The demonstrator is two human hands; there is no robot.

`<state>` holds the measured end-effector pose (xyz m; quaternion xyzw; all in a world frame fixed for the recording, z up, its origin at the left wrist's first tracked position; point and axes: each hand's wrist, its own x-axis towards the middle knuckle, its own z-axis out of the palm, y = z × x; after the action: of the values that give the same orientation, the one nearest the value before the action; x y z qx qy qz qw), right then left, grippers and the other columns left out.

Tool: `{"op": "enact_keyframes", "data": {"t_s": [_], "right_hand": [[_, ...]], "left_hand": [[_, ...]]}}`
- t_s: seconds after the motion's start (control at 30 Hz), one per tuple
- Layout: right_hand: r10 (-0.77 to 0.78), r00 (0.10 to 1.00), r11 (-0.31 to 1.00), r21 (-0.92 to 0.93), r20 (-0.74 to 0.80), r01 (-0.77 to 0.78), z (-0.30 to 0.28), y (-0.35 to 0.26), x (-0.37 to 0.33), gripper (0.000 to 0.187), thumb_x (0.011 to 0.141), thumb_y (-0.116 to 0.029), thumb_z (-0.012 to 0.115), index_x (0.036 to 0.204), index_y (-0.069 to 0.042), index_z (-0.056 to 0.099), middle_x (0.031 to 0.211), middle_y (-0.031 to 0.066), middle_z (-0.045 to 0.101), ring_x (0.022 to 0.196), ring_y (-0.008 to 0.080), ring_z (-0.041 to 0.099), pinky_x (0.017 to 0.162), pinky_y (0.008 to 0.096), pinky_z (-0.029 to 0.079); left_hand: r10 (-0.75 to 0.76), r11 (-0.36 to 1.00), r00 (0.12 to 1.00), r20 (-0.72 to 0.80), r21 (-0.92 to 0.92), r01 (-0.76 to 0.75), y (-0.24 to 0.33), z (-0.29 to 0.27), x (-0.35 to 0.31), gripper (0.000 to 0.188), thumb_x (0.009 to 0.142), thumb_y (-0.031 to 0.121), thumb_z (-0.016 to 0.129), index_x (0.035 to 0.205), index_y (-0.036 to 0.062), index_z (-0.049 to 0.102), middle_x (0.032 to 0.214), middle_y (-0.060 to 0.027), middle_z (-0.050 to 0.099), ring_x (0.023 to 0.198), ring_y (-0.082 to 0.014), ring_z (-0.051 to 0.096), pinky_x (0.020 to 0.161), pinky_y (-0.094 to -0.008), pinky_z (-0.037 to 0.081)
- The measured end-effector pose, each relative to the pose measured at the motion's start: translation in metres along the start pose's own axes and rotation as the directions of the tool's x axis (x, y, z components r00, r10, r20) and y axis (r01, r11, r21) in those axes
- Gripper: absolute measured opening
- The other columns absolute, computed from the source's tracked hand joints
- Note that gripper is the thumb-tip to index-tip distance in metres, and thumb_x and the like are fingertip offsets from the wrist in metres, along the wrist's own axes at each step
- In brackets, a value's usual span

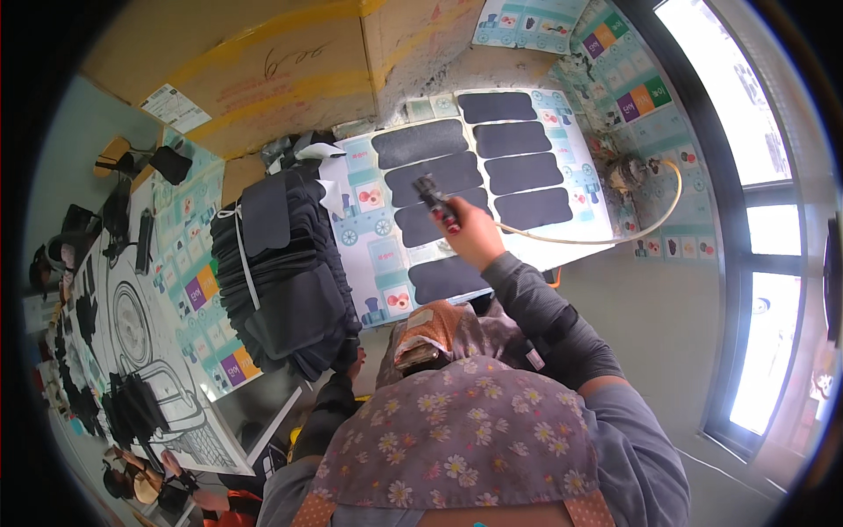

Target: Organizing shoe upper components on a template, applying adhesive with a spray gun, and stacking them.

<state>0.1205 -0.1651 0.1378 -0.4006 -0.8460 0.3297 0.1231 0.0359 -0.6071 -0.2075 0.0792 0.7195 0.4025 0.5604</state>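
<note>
My right hand [472, 235] is closed round a small dark spray gun [432, 195] with red on its grip. The gun is held above several dark, rounded flat pieces laid in two columns on a printed sheet; one piece [531, 174] lies just right of the gun. From my right hand a pale hose [606, 241] curves away to the right. At the near edge of a thick stack of black pieces [279, 263], tied with a white strip, my left hand [356, 363] shows only in part; its fingers are mostly hidden.
Large cardboard boxes [281, 79] stand behind the table. To the right, the hose joins a grimy fitting [625, 173] beside the window frame [764, 220]. Another table [198, 413] on the left bears black pieces; a co-worker's hand [209, 500] appears below it.
</note>
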Motion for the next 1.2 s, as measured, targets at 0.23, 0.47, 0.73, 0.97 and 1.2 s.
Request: {"op": "enact_keyframes", "data": {"t_s": [0.23, 0.47, 0.73, 0.97, 1.2], "right_hand": [[0.134, 0.989, 0.989, 0.066, -0.058, -0.13, -0.009, -0.018, 0.004, 0.037, 0.087, -0.039, 0.064, 0.096, -0.003, 0.061, 0.074, 0.0174, 0.062, 0.07, 0.0367, 0.062, 0.066, 0.0402, 0.047], [0.065, 0.998, 0.997, 0.042, -0.014, -0.065, -0.014, -0.009, -0.014, 0.036, 0.087, -0.038, 0.063, 0.098, -0.004, 0.06, 0.077, 0.0193, 0.064, 0.074, 0.0389, 0.063, 0.066, 0.0414, 0.048], [0.09, 0.996, 0.986, 0.137, 0.023, -0.092, -0.008, 0.012, -0.031, 0.034, 0.088, -0.036, 0.063, 0.099, -0.003, 0.062, 0.077, 0.0206, 0.064, 0.073, 0.0374, 0.064, 0.065, 0.0421, 0.049], [0.132, 0.991, 0.991, -0.012, 0.032, -0.131, -0.006, 0.026, -0.037, 0.032, 0.088, -0.034, 0.061, 0.098, -0.004, 0.06, 0.08, 0.0221, 0.064, 0.079, 0.0413, 0.063, 0.068, 0.0466, 0.048], [0.093, 0.98, 0.995, 0.018, 0.175, -0.098, 0.002, 0.01, -0.056, 0.029, 0.087, -0.029, 0.058, 0.1, -0.003, 0.058, 0.086, 0.0233, 0.065, 0.083, 0.0432, 0.062, 0.074, 0.0487, 0.048]], "left_hand": [[0.341, 0.644, 0.891, 0.299, -0.765, 0.01, -0.063, -0.05, 0.014, 0.028, 0.096, 0.037, 0.049, 0.105, 0.0109, 0.054, 0.095, -0.0019, 0.054, 0.079, -0.013, 0.051, 0.067, -0.0295, 0.038], [0.021, 0.966, 0.999, -0.048, -0.258, -0.032, -0.033, -0.02, -0.032, 0.026, 0.093, 0.032, 0.055, 0.107, 0.0095, 0.058, 0.093, -0.0003, 0.058, 0.081, -0.0125, 0.057, 0.068, -0.0307, 0.046], [-0.055, 0.996, 0.994, 0.092, -0.064, 0.061, 0.013, -0.027, -0.054, 0.033, 0.095, 0.036, 0.053, 0.118, 0.0121, 0.055, 0.101, 0.0011, 0.06, 0.085, -0.0133, 0.055, 0.071, -0.0283, 0.041], [-0.03, 0.989, 0.993, -0.115, -0.148, 0.013, 0.066, 0.012, -0.066, 0.027, 0.085, 0.022, 0.065, 0.103, 0.0023, 0.062, 0.09, -0.0056, 0.061, 0.076, -0.0156, 0.059, 0.067, -0.0306, 0.049], [0.079, 0.981, 0.995, -0.056, -0.173, -0.087, 0.04, -0.006, -0.062, 0.024, 0.087, 0.022, 0.062, 0.101, 0.0034, 0.062, 0.09, -0.0064, 0.062, 0.074, -0.0147, 0.058, 0.065, -0.0301, 0.048]]}}
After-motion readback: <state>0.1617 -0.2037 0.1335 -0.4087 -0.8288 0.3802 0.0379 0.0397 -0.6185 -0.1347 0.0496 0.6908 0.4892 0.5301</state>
